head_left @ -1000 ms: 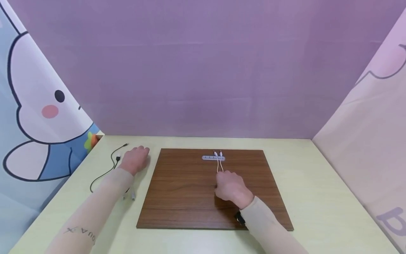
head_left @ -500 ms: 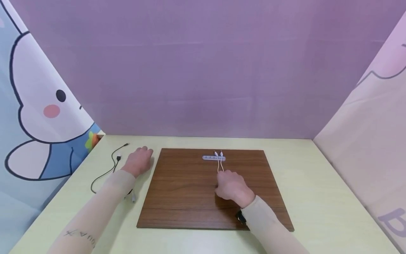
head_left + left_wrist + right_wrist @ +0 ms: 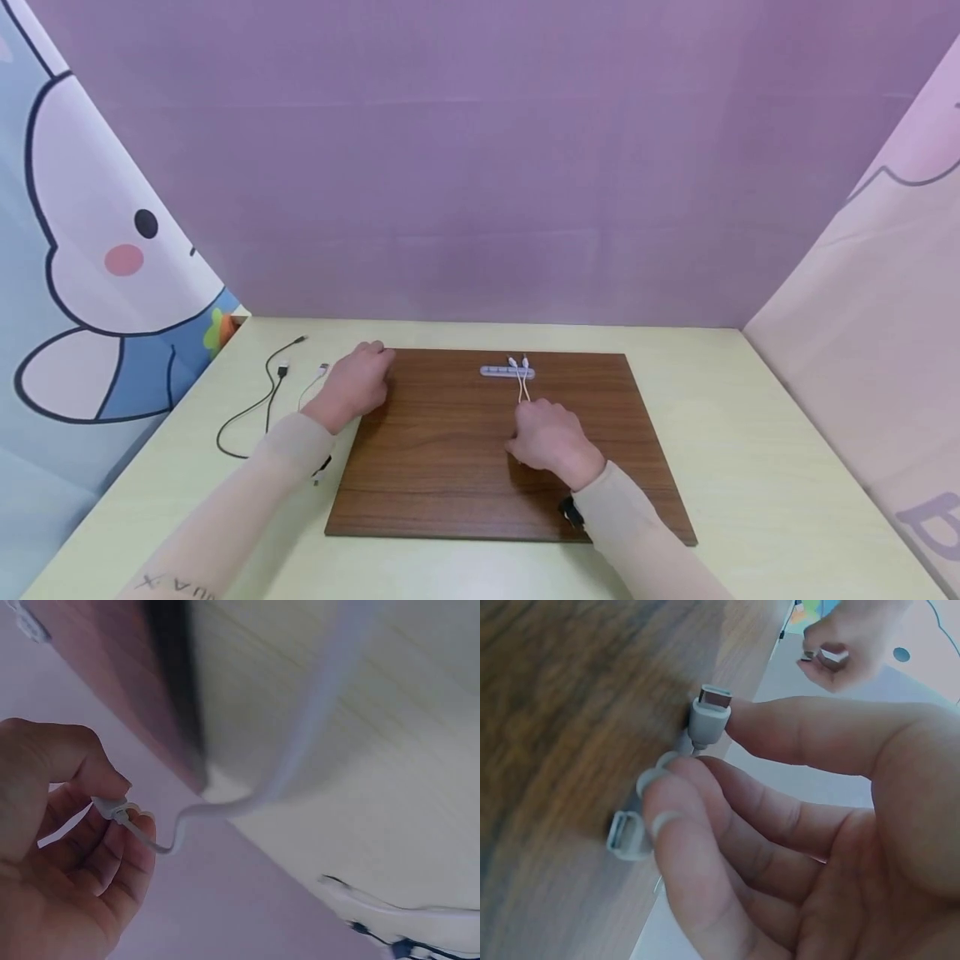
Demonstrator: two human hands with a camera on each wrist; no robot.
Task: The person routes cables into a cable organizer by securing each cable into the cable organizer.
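Note:
My left hand (image 3: 352,387) is over the back left corner of the brown wooden board (image 3: 435,467). In the left wrist view its thumb and fingers pinch the plug (image 3: 111,808) of a white cable (image 3: 289,761), which trails back over the table. My right hand (image 3: 551,442) is low over the middle of the board, fingers curled about two white USB cables (image 3: 522,385). Their USB plugs, one by the thumb (image 3: 709,716) and one past the fingertips (image 3: 628,836), show in the right wrist view. The far ends of both cables lie across a pale cable holder strip (image 3: 495,372).
A black USB cable (image 3: 222,429) lies curved on the light table (image 3: 780,467), left of the board. A white USB plug (image 3: 323,368) lies nearer the board, and another small plug (image 3: 316,480) is below my left wrist. A purple cloth (image 3: 480,183) hangs behind the table.
My left hand has moved right, from the table beside the board to over its back left corner. A white USB plug on the table has come into view. My right hand has barely moved.

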